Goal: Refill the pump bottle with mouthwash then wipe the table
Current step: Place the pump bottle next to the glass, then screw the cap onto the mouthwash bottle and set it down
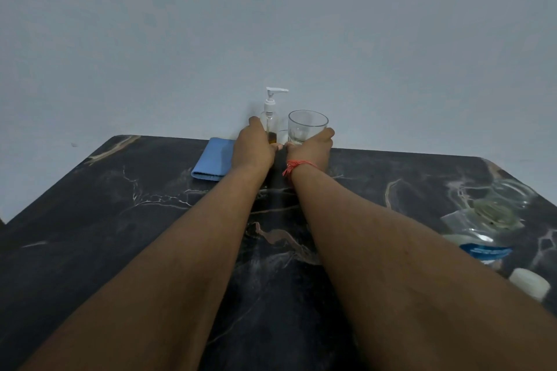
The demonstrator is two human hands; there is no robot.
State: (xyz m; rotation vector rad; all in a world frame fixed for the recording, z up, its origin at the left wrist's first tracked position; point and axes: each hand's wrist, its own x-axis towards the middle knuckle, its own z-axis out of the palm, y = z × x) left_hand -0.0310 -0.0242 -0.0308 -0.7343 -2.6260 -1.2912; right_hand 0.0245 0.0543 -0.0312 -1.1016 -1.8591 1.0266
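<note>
Black marble-patterned tabletop (126,220) carries everything in play, and both arms reach to its far edge by the wall. The left hand (253,147) wraps its fingers (255,122) around the lower body of the clear pump bottle (270,120), which stands upright with its white pump head pointing right; only a little amber liquid shows at its bottom. The right hand (313,146) curls around the base of an empty glass tumbler (306,126) just right of the bottle, thumb on the near side, fingers closed on it.

A folded blue cloth (212,161) lies left of the left hand, near the far edge. The mouthwash bottle (488,220), clear with a blue label and white cap, lies on its side at the near right, well apart from both hands and closer to the right arm. The pump bottle's long axis is vertical, so the pump probably has to come off upward before any pouring; refilling looks not yet begun.
</note>
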